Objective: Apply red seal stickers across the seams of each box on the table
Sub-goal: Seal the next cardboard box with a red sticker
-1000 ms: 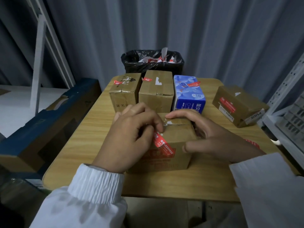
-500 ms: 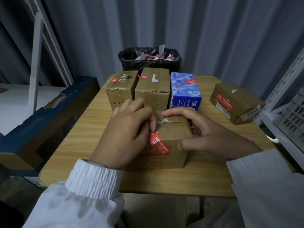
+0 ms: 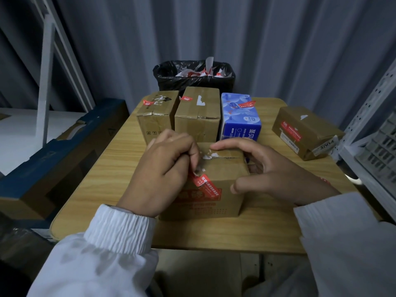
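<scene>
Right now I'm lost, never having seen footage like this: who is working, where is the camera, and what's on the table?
No machine here: a person works with bare hands. The one picture comes from a camera on their head, looking forward and down. On the wooden table stands the near box. The left hand pinches the upper end of a red seal sticker that runs from the box's top edge down its front. The right hand grips the box to steady it. Behind stand a far-left brown box, a middle brown box and a blue box; a right brown box lies apart. All bear red stickers. A black bin of paper scraps sits beyond the table.
</scene>
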